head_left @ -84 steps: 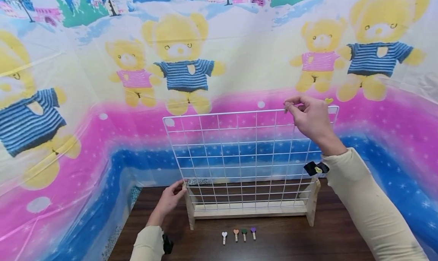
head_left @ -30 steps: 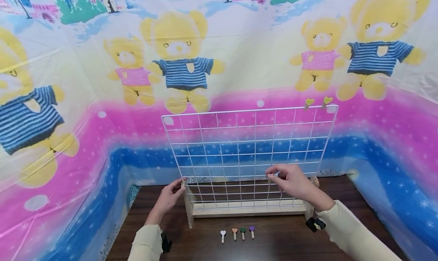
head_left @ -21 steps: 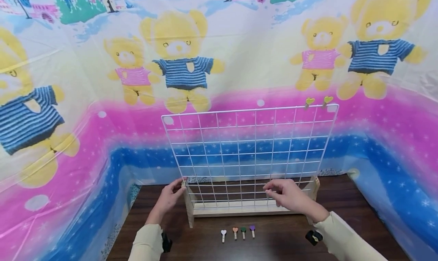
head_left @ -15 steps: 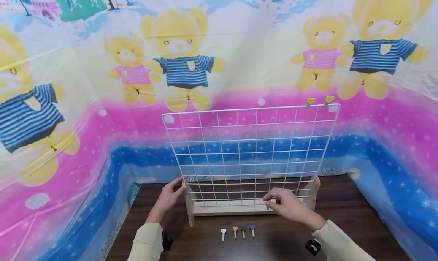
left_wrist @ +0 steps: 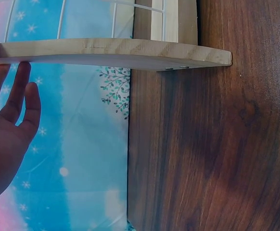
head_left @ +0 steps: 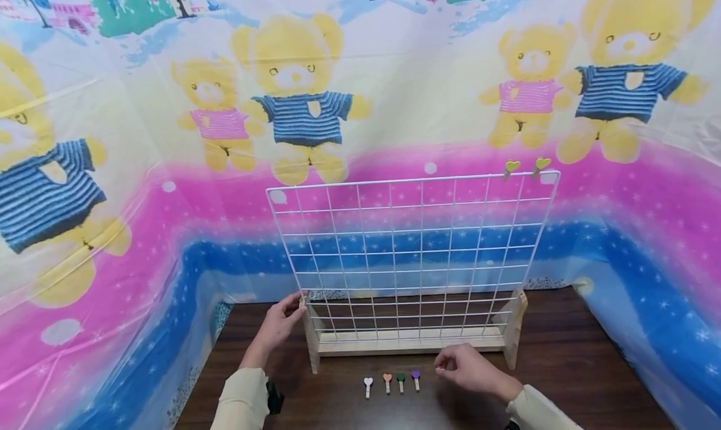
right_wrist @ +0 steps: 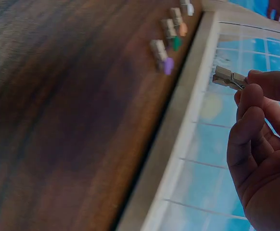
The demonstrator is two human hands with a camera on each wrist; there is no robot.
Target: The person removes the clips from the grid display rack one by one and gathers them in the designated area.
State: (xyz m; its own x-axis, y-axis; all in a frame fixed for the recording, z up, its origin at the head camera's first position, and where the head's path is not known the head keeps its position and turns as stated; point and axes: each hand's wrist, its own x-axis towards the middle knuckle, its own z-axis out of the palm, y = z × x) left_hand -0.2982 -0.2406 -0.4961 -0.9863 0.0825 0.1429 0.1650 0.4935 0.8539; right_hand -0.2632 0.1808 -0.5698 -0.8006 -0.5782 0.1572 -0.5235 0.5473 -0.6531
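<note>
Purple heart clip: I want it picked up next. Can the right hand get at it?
Probably yes: the right hand hovers just right of the purple heart clip, nothing between them. But its fingers already pinch a wooden clip.

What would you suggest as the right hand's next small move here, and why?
Probably lower the right hand and lay its clip on the table just right of the purple clip. The fingers pinch a small wooden clip, the hand hovers beside that end of the row of four clips, and that spot is bare.
</note>
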